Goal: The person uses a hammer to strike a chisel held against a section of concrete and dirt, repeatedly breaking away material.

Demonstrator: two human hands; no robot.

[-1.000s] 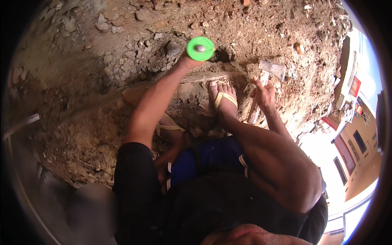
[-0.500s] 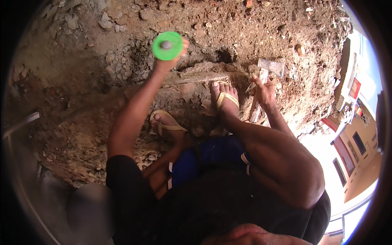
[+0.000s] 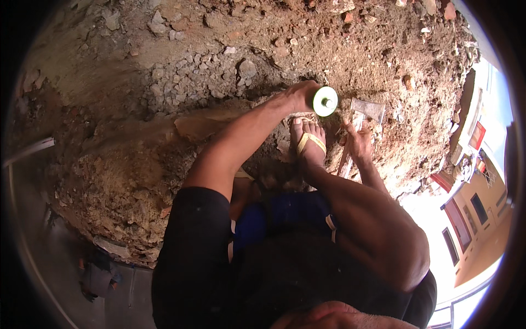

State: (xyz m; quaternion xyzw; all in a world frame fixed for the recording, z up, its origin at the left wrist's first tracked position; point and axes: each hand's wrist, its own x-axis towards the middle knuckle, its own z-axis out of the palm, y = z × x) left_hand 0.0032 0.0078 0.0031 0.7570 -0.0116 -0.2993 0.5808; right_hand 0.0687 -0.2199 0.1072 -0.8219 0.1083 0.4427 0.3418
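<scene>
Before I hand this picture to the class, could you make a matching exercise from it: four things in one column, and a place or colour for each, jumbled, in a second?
Things
1. Disc-topped tool
2. Flat-headed tool
3. Sandal strap
4. Shorts

Places and colours
A. Pale yellow, across the top of a foot
B. At the right hand, its head beyond the fingers
C. Blue, at the person's lap
D. Gripped in the left hand

Right pairs: 1-D, 2-B, 3-A, 4-C
</scene>
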